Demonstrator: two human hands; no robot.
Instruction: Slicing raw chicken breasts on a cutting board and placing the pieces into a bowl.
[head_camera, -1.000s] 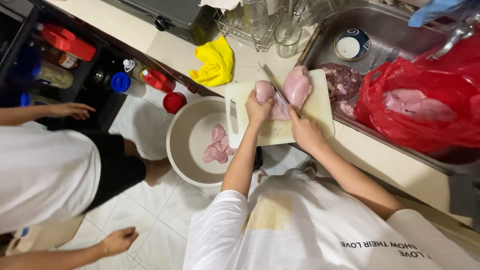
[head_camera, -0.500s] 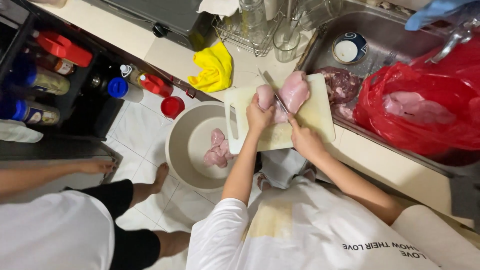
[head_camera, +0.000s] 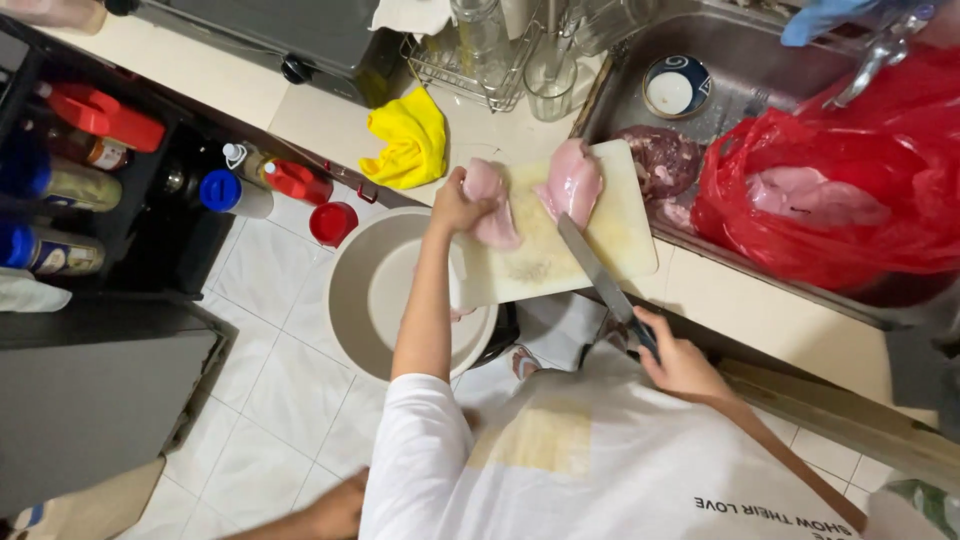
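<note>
Gripping a raw chicken piece (head_camera: 492, 205) at the cutting board's (head_camera: 620, 235) left edge, your left hand (head_camera: 458, 203) is closed; right hand (head_camera: 680, 362) clasps the knife (head_camera: 600, 282), basin (head_camera: 365, 290) below, sink (head_camera: 740, 60) beyond.

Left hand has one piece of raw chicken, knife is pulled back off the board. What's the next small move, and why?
Probably bring the knife back over the held chicken piece. The left hand pins it at the cutting board edge, uncut, while the right hand holds the handle off the counter, the blade tip just reaching the board.
</note>
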